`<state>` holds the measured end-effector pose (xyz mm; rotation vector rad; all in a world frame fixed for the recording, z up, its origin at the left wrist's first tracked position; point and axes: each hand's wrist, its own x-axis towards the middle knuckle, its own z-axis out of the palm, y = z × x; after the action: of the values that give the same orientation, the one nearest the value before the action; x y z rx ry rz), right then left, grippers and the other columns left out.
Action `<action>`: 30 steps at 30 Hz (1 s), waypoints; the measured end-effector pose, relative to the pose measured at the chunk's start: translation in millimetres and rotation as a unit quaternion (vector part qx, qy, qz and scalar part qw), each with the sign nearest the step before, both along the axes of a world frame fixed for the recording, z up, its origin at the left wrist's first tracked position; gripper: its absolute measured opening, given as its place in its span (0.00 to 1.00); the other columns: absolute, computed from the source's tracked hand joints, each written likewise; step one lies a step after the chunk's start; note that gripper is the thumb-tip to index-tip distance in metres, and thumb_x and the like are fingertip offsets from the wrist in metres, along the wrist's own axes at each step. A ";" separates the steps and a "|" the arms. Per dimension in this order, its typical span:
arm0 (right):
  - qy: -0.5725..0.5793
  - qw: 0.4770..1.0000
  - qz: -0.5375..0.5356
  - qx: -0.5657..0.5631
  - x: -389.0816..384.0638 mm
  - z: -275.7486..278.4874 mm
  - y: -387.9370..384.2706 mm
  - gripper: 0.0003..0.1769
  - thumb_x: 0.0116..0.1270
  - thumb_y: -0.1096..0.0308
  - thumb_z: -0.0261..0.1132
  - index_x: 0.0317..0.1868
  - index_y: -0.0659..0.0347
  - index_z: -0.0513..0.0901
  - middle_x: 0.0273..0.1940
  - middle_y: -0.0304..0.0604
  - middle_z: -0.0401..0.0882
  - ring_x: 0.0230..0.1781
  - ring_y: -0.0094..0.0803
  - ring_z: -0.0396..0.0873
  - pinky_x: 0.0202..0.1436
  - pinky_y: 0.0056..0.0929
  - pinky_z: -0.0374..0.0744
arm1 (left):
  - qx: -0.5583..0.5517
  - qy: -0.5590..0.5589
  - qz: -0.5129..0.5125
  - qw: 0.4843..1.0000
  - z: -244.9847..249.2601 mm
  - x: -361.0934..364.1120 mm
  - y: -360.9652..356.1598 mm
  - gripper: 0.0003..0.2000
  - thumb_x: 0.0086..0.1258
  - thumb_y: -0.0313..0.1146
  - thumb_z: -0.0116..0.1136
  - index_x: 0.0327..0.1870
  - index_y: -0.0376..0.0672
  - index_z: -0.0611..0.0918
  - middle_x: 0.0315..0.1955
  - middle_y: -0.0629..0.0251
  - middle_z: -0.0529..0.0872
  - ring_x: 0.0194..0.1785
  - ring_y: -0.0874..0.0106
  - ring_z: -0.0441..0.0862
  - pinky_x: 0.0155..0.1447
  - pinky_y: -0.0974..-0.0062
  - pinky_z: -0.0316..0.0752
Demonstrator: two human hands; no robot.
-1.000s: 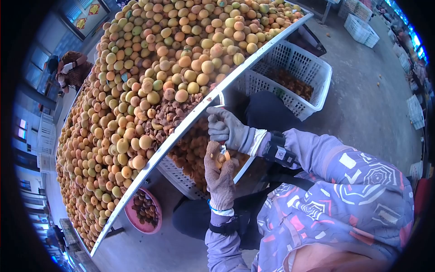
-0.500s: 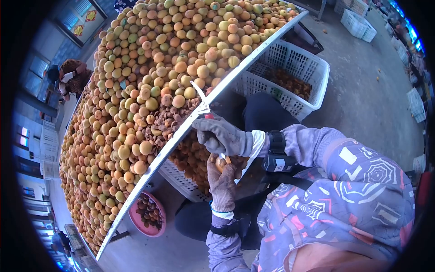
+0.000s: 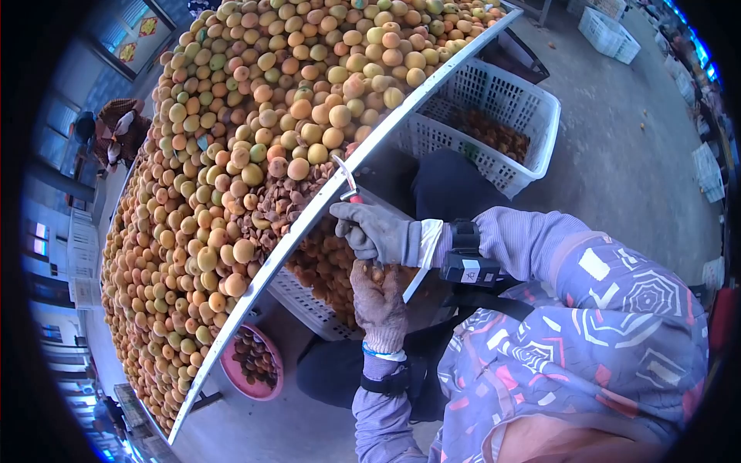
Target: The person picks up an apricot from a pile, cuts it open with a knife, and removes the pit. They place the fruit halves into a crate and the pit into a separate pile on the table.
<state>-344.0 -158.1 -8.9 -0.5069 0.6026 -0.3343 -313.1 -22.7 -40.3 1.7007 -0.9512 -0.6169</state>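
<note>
My right hand (image 3: 380, 231), in a grey glove, is closed around a tool with a red handle (image 3: 351, 196) and a curved metal end (image 3: 344, 171), which points up beside the table edge. Just below it, my left hand (image 3: 378, 302), also gloved, is closed on a small orange fruit (image 3: 377, 275), mostly hidden by the fingers. Both hands are close together over a white crate of orange fruit pieces (image 3: 323, 276). Many whole fruits (image 3: 224, 185) are heaped on the table, with a brown pile of pits (image 3: 279, 205) near its edge.
The table's pale metal rim (image 3: 309, 212) runs diagonally beside my hands. Another white crate (image 3: 532, 127) stands at the upper right, and a pink basin (image 3: 266, 392) sits on the floor below the table. A person (image 3: 120, 133) is across the table at the left.
The curved tool end has turned and lowered slightly beside the rim. My left hand has rolled and closed further round the fruit, which shows less now.
</note>
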 end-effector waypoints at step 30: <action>-0.093 0.988 -0.090 -0.080 5.6 44.2 -36.7 0.16 0.67 0.55 0.59 0.26 0.56 0.77 0.14 0.33 0.70 0.08 0.17 0.61 0.09 0.15 0.55 | -0.051 0.240 0.128 0.961 45.5 44.8 -4.0 0.14 0.73 0.40 0.41 0.48 0.40 0.72 0.24 0.60 0.79 0.21 0.72 0.75 0.29 0.81 0.73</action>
<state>-338.4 -194.8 35.4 -0.5697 0.4426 -0.5993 -268.4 -26.7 5.2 1.4554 -0.4018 -0.7470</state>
